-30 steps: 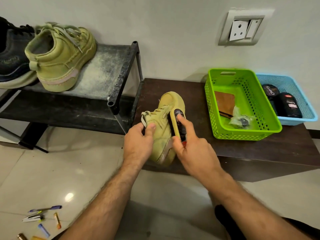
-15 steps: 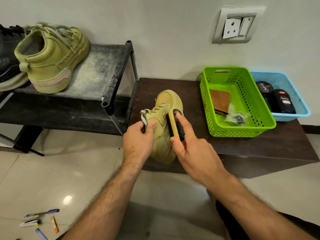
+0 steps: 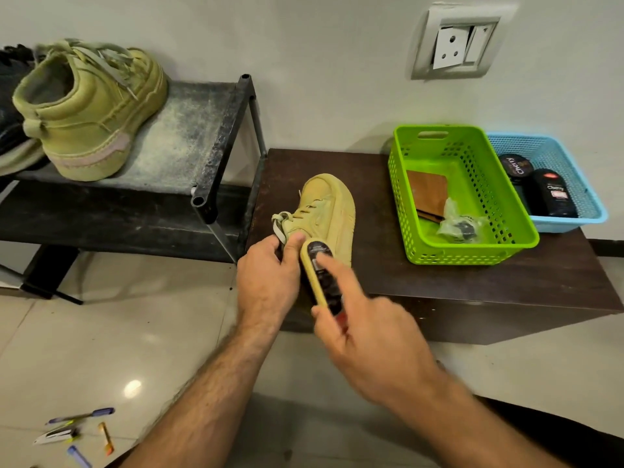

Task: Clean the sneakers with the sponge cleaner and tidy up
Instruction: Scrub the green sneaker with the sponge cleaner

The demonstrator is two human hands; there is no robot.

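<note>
My left hand [image 3: 270,275] grips the heel of the sneaker [image 3: 326,214] on the dark bench [image 3: 472,275], and just beside it my right hand [image 3: 364,342] pinches the sponge cleaner [image 3: 319,268] against the shoe's side.

Left of me: black shoe [image 3: 11,106] on rack [image 3: 189,130].
Wall: socket [image 3: 454,45].
Floor: my scattered pens [image 3: 79,430].
</note>
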